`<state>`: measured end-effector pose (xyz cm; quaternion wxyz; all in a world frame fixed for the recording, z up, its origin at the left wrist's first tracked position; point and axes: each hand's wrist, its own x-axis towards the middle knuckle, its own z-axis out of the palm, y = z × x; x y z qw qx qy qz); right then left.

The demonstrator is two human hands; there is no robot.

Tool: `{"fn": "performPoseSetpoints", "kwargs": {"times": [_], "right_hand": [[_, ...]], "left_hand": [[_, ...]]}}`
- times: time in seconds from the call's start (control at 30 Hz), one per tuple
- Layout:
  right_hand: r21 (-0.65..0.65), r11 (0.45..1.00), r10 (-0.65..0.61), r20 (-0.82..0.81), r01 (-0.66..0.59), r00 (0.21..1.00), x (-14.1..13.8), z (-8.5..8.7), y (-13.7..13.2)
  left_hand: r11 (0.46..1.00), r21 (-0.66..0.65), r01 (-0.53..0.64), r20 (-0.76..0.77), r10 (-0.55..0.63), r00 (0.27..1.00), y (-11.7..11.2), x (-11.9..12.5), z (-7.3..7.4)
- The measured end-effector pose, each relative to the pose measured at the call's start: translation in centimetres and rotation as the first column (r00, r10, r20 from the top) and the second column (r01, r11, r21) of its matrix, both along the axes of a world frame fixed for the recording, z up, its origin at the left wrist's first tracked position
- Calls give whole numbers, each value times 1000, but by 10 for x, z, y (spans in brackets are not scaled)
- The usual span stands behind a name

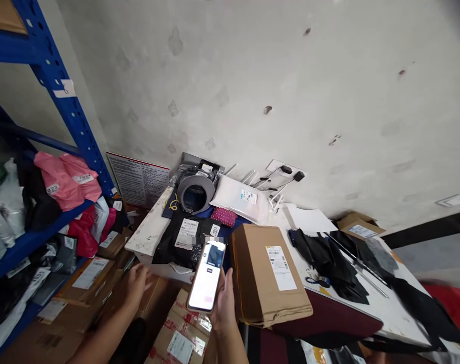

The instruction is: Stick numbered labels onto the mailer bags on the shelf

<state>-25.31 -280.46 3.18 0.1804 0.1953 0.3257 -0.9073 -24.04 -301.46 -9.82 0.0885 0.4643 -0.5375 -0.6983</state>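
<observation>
My right hand (223,302) is closed round a smartphone (208,276), held upright with its lit screen facing me, just left of a brown cardboard box (267,275) with a white label. My left hand (136,284) reaches out low to the left with fingers apart, holding nothing, over cardboard boxes (86,283) on the floor. Behind the phone lies a black mailer bag (184,240) with white labels on the white table (389,308).
A blue metal shelf rack (69,108) at left holds pink, red and black parcels. A tape roll (194,192), a white mailer (242,201), a pink pouch (223,216) and black fabric (328,260) lie on the table. Taped boxes (182,331) sit below.
</observation>
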Motion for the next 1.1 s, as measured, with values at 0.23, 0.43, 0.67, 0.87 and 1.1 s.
{"fn": "performPoseSetpoints", "kwargs": {"times": [0.23, 0.43, 0.67, 0.87, 1.1], "right_hand": [[-7, 989, 145, -82, -146, 986, -30, 2, -59], [23, 980, 197, -55, -196, 979, -35, -1, -72], [19, 984, 180, -74, -179, 981, -39, -9, -73], [65, 982, 182, -59, -179, 981, -40, -16, -74], [101, 972, 219, -86, -210, 972, -33, -11, -71]], "left_hand": [[991, 129, -23, 71, 14, 997, -44, 66, -33], [987, 124, -98, 104, 85, 991, -66, 75, -41], [990, 110, -90, 40, 86, 996, -71, 64, -36], [990, 119, -74, 35, 71, 997, -67, 62, -25], [994, 97, 44, 27, -47, 999, -54, 52, 15]]}}
